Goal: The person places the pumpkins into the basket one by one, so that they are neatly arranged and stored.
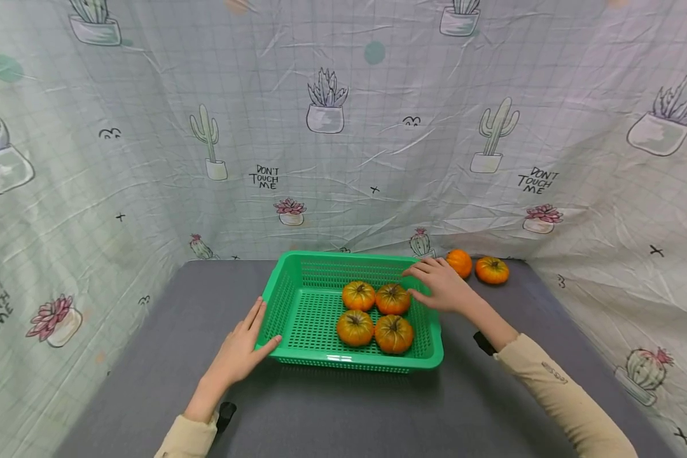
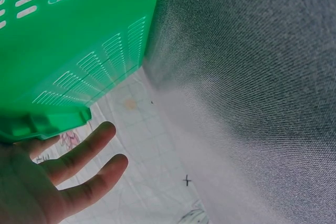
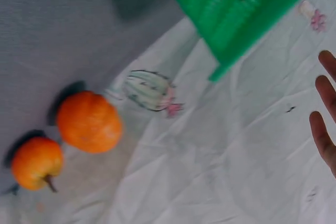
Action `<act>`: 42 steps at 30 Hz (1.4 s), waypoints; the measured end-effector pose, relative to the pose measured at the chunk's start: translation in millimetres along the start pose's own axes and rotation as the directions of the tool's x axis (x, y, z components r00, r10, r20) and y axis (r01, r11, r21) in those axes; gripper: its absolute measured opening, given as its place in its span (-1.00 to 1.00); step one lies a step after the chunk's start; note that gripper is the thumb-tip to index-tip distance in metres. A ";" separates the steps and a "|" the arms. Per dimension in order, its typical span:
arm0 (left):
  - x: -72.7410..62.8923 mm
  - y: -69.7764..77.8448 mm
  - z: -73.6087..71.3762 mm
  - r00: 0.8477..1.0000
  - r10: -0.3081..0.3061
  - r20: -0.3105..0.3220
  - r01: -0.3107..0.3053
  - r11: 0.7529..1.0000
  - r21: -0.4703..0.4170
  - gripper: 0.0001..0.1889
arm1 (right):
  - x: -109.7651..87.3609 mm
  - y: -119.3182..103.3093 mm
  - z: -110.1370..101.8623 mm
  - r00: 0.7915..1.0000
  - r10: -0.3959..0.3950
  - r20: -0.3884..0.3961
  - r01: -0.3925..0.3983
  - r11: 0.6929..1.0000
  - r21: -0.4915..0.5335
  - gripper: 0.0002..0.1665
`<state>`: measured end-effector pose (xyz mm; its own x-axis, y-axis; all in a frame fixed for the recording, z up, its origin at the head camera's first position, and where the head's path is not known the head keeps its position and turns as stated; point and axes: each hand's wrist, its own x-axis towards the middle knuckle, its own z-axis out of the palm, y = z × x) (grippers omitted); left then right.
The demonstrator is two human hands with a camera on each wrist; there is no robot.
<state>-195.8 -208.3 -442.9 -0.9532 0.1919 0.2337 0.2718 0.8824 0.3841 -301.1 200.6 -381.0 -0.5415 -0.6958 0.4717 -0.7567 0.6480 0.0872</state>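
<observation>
A green plastic basket (image 1: 315, 362) with slotted walls holds several small orange-green pumpkins (image 1: 355, 328) grouped toward its right side. At the basket's left rim is my left hand (image 1: 237, 348), fingers extended along the outside and thumb over the edge. The left wrist view shows those fingers (image 2: 86, 148) spread below the rim, gripping nothing. My right hand (image 1: 441, 286) hovers over the basket's right rim beside the pumpkins, fingers loosely bent, holding nothing. Only some right fingertips (image 3: 320, 124) show at the edge of the right wrist view.
Two more pumpkins, one plain orange (image 1: 460, 262) and one yellow-orange (image 1: 492, 270), lie behind and right of the basket, near the back edge of the grey table (image 1: 343, 413). A cactus-print cloth (image 1: 372, 159) hangs behind and along both sides.
</observation>
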 end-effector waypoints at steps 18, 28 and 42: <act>-0.9 -0.3 0.8 1.000 -0.006 0.000 0.006 1.000 -0.009 -0.19 | -43.5 74.7 45.4 0.854 0.477 -0.207 -0.483 0.875 0.024 -0.69; -1.2 0.8 -1.1 1.000 -0.017 0.007 0.017 1.000 -0.010 -0.19 | -47.5 103.8 52.5 0.835 0.538 -0.112 -0.547 0.835 -0.064 -0.60; -0.5 1.3 -0.1 1.000 -0.017 0.007 0.017 1.000 -0.005 -0.19 | -39.2 124.1 66.7 0.753 0.651 0.098 -0.640 0.758 -0.123 -0.18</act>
<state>-194.9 -207.2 -442.4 -0.9587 0.1794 0.2209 0.2558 0.8833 0.3928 -398.2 287.6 -447.1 -0.9361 -0.1322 0.3259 -0.1822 0.9749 -0.1280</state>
